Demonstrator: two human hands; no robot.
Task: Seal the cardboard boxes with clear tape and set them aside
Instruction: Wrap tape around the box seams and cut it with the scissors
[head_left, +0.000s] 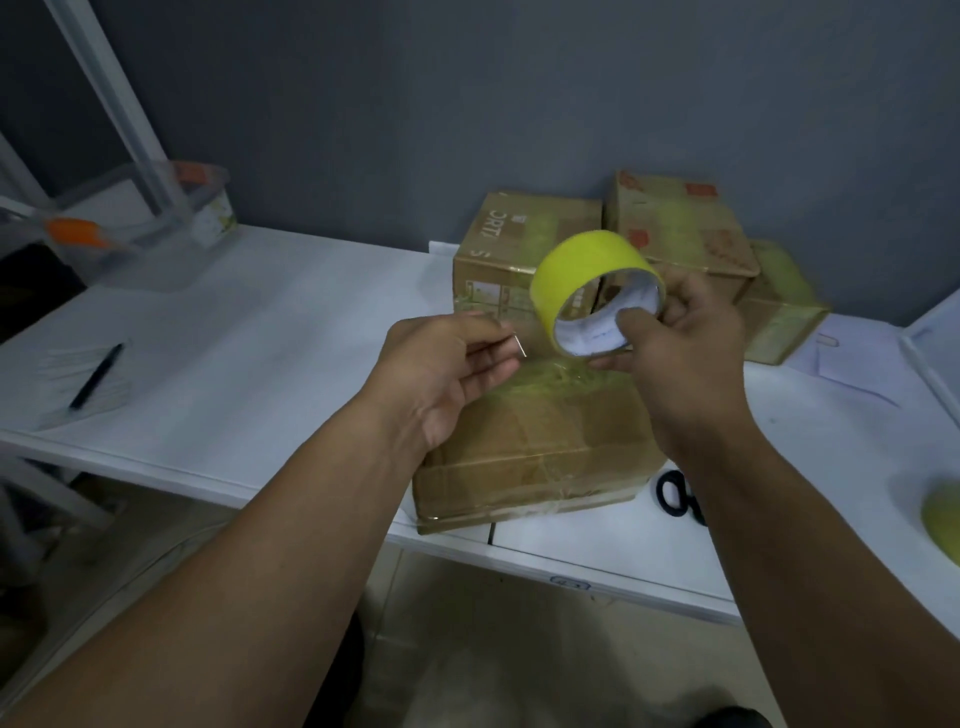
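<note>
A yellowish roll of clear tape (582, 270) is held up over the table by my right hand (675, 343), thumb inside its core and fingers round its rim. My left hand (441, 369) pinches the free end of the tape (511, 345), a thin strip stretched from the roll. Below both hands lies a cardboard box (524, 452) at the table's front edge, with crinkled tape on its top. Three taped cardboard boxes stand behind it by the wall: one at the left (498, 244), one at the right (685, 228), one lower right (779, 317).
Black scissors (675, 499) lie on the white table (260, 332) right of the front box. Another tape roll (943, 519) sits at the far right. A pen (96, 376) rests on papers at the left. A clear plastic bin (145, 228) stands at the back left.
</note>
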